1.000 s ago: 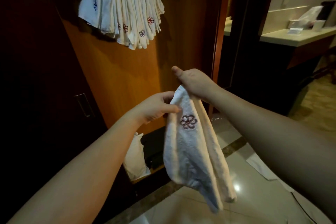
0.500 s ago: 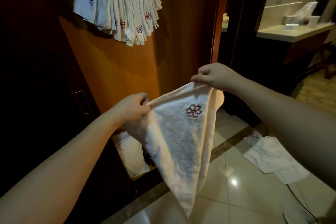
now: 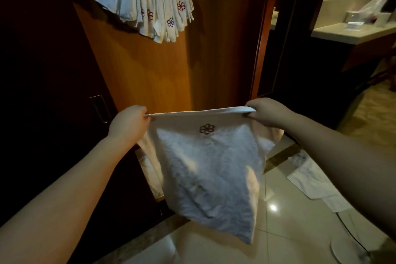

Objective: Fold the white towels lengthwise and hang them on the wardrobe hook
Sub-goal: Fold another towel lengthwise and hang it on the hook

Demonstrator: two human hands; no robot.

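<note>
I have the white terry towel with the dark flower emblem (image 3: pixel 205 167) stretched in the air before the orange wooden wardrobe panel (image 3: pixel 150 75), my left hand (image 3: pixel 128 123) and right hand (image 3: pixel 267 112) each pinching a top corner. If either pinch slackens, it could drop to the glossy tiled floor (image 3: pixel 289 231). The hook is cut off above the bundle of hung white towels (image 3: pixel 147 0), and the dark left side is unreadable.

Beyond my fingers stands a warm orange-brown wooden wardrobe panel (image 3: pixel 150 75) beside a dark recessed-handle door (image 3: pixel 42 92) to their left, glossy pale floor tiles (image 3: pixel 289 231) shine below, and a cream stone countertop (image 3: pixel 351 32) sits far right.
</note>
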